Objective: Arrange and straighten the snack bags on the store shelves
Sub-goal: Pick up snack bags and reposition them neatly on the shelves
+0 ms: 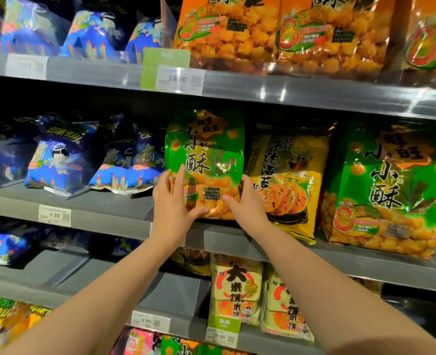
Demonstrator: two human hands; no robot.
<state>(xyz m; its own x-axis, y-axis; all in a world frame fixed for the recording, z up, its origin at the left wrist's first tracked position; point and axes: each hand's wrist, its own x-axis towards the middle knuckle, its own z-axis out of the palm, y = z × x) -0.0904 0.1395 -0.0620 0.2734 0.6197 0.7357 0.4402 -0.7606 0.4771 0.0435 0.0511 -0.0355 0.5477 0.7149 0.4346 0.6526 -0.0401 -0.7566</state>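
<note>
A green snack bag (206,149) with orange puffs printed on it stands upright on the middle shelf (104,219). My left hand (172,203) grips its lower left edge, fingers up the front and thumb under the bottom. My right hand (245,203) grips its lower right side, thumb across the front. To its right stands a yellow seaweed-cracker bag (288,180), then a larger green bag (388,190). Blue bags (58,160) lean at the left of the same shelf.
The top shelf carries orange bags (276,32) at right and blue bags (91,34) at left. Below, cream rice-cracker bags (237,290) stand under my right arm. Price tags (178,79) line the shelf edges. A grey divider (170,293) splits the lower shelf.
</note>
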